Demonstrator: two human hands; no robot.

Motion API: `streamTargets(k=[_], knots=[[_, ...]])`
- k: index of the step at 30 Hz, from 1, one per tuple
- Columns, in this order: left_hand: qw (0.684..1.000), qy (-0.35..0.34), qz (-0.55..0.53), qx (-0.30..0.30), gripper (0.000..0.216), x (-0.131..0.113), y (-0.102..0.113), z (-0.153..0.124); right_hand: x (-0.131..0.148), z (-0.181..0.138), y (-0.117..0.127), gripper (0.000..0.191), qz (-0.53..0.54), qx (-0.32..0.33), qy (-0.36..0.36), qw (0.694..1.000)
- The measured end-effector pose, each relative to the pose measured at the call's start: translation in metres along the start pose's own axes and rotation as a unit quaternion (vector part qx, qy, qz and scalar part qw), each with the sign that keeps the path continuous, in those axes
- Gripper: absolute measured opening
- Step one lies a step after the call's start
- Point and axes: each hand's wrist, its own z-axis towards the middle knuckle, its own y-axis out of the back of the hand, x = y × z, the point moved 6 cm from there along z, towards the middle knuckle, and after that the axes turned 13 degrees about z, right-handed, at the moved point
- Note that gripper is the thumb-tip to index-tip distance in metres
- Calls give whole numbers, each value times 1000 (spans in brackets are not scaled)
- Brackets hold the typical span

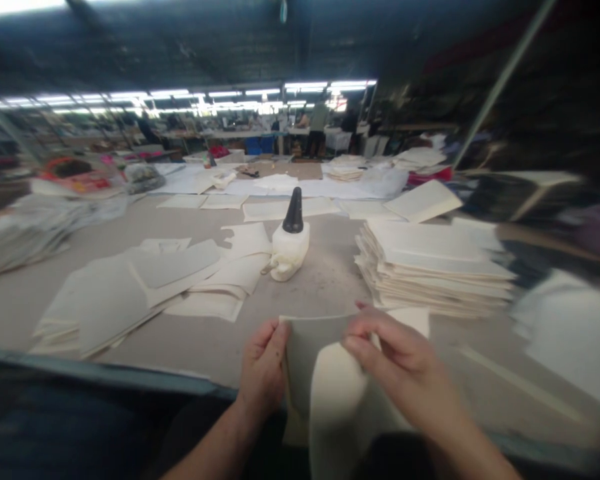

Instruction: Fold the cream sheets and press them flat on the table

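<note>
Near the table's front edge, a fabric panel (304, 360) with a grey face and a cream reverse is held between my two hands. My left hand (264, 367) pinches its upper left edge with thumb and fingers. The upper right part is gripped by my right hand (393, 347), and a curled cream flap (336, 373) bends down below those fingers. The panel's lower part hangs in front of my body. Beyond my hands stands a white bottle (291, 250) with a black conical top (294, 212).
To the right rises a thick stack of cream panels (435, 267), with loose white sheets (575, 333) beside it. Fanned grey and cream panels (110, 293) lie at left. Farther back are more pieces (273, 210), plastic bags (145, 177) and a distant person (319, 123).
</note>
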Motion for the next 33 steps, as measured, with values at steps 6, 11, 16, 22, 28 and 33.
streamTargets(k=[6, 11, 16, 22, 28, 33], knots=[[999, 10, 36, 25, 37, 5, -8, -7, -9, -2, -1, 16, -21, -24, -23, 999], [999, 13, 0, 33, 34, 8, -13, -11, -23, -6, -18, 14, -56, -52, -17, 997], [998, 30, -33, 47, 31, 6, -17, -11, -22, -7, -20, 13, -65, -44, -6, 997], [998, 25, -33, 43, 28, 5, -15, -10, -20, -7, -22, 14, -72, -41, -4, 997], [997, 37, -47, 40, 26, 8, -14, -8, -20, -7, -22, 15, -49, -18, -27, 998], [997, 31, -38, 55, 27, 10, -14, -11, -20, -8, -22, 15, -72, -25, -12, 997]])
